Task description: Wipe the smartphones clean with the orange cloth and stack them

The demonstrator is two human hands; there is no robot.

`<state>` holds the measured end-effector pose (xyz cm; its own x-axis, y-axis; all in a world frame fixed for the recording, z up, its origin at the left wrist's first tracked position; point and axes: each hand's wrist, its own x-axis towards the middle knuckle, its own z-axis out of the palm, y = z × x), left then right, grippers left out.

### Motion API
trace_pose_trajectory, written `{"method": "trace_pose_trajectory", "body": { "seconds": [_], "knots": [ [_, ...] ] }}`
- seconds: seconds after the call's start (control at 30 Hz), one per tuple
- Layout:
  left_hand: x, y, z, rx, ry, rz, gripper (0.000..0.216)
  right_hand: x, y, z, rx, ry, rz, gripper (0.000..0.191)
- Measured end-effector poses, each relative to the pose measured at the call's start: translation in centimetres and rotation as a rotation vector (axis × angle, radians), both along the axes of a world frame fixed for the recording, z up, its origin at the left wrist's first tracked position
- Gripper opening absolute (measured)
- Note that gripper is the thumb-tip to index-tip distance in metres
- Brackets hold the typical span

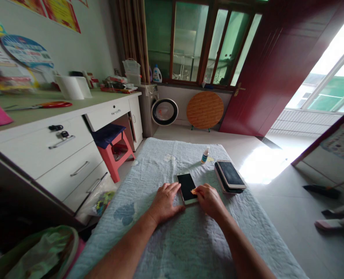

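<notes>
A white smartphone (187, 186) with a dark screen lies face up on the quilted light-blue cloth (160, 170). My left hand (166, 202) rests at the phone's left side, fingers stretched out and fingertips at its edge. Over the lower right of the screen, my right hand (209, 198) pinches a small orange cloth (193, 191) against the glass; most of that cloth is hidden by the fingers. To the right sits a stack of devices with another white smartphone (231, 173) on top. A small spray bottle (205, 155) stands beyond the phone.
On the left runs a white desk (58, 155) with drawers, scissors (54, 104) on its top. A red stool (113, 151) is beside it. Further back are a washing machine (148, 104) with its door open and a round wooden tabletop (205, 110). A bin (73, 242) stands at lower left.
</notes>
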<state>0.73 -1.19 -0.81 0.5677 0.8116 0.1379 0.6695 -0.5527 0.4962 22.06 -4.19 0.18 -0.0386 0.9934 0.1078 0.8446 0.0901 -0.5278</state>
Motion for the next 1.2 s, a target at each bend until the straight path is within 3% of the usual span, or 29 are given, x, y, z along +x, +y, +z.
{"method": "trace_pose_trajectory", "body": {
  "seconds": [0.3,0.73,1.07,1.2],
  "knots": [
    [-0.7,0.7,-0.5,-0.020,0.008,-0.026,0.060,-2.5,-1.3,1.0,0.054,0.009,0.167,0.028],
    [-1.0,1.0,-0.1,-0.055,-0.077,-0.107,0.053,-6.1,-0.8,0.1,0.141,-0.131,0.314,0.018],
    [-1.6,1.6,-0.7,-0.094,-0.038,-0.116,0.056,-2.3,-1.5,1.8,-0.036,-0.058,0.287,0.018],
    [-1.6,1.8,-0.5,-0.124,-0.047,-0.116,0.046,-1.9,-1.5,1.9,-0.051,-0.076,0.292,0.014]
  ]
}}
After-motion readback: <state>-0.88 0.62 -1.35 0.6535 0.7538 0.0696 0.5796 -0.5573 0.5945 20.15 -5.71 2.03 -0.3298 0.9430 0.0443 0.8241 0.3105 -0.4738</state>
